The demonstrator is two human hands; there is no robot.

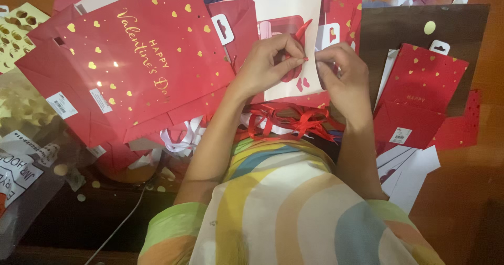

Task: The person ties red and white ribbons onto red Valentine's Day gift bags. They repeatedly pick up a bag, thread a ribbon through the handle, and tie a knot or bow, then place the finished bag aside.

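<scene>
1. Left hand (pixel 268 63) pinches a red ribbon (pixel 302 34) between pressed fingertips, at the edge of a white bag panel (pixel 286 8).
2. Ribbon runs up and right from the pinch.
3. Right hand (pixel 341 73), fingers curled, grips the panel edge, just beside the ribbon.
4. Left hand nearer.

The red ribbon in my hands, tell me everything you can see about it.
The red ribbon is thin, glossy and satin-like. It curves up in a loop over a white bag. The left hand pinches it at the fingertips, and the right hand meets it there. Its lower end is hidden.
</scene>
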